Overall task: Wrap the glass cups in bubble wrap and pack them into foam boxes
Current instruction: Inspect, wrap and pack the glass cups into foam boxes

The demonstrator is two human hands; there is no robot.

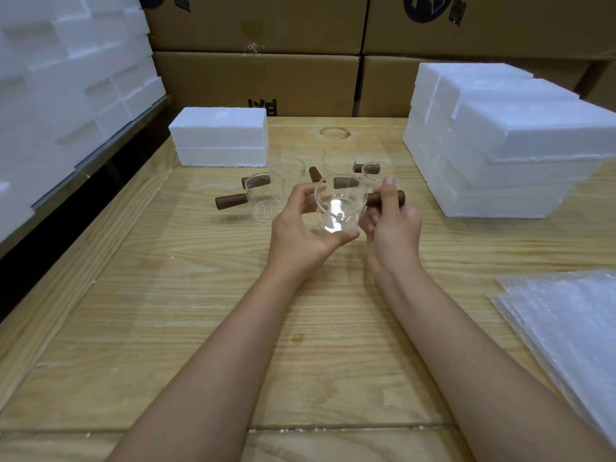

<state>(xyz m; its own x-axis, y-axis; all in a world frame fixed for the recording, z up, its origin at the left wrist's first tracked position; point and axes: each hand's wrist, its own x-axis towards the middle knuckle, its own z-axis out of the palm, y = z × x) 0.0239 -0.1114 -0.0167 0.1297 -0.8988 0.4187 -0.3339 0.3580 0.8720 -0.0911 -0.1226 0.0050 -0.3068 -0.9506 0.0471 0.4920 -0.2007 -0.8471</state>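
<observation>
- Currently, left hand is cupping a clear glass cup with brown wooden handle above the pale wooden table; right hand is gripping that handle.
- Wrapping is not starting yet: clear bubble wrap sheets are lying apart, at right.
- Remaining bare glass cups are waiting behind; white foam boxes are sitting closed.

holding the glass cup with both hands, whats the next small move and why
Probably carry the clear glass cup with the brown wooden handle right onto the stack of clear bubble wrap sheets. The left hand holds its bowl, the right hand grips its handle, and the cup is bare, so wrapping should come before any white foam box.
</observation>
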